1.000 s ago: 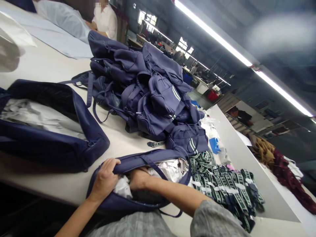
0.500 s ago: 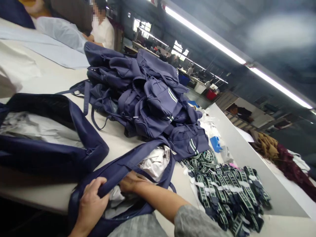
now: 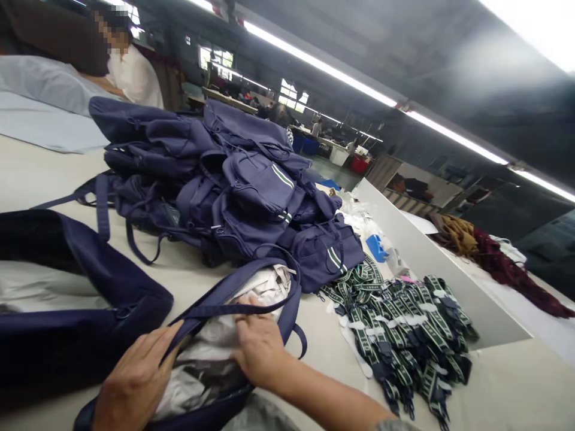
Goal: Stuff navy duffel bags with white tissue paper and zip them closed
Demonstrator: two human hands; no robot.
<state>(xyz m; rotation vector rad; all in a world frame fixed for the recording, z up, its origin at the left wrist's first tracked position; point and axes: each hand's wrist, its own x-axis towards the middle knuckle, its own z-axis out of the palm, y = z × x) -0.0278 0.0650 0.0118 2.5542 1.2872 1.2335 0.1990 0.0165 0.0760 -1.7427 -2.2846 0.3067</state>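
Navy fabric forms the open bag (image 3: 293, 302) at the near side of the table (image 3: 314, 332). The left hand (image 3: 137, 374) grips its rim; the right hand (image 3: 259, 344) contacts the crumpled paper (image 3: 265, 287) inside, fingers partly curled; whether they grip it cannot be told. A second bag (image 3: 112, 269) lies left, patterned straps (image 3: 404, 326) right. Beyond: piled navy bags (image 3: 258, 188), then a person (image 3: 137, 75) in white.
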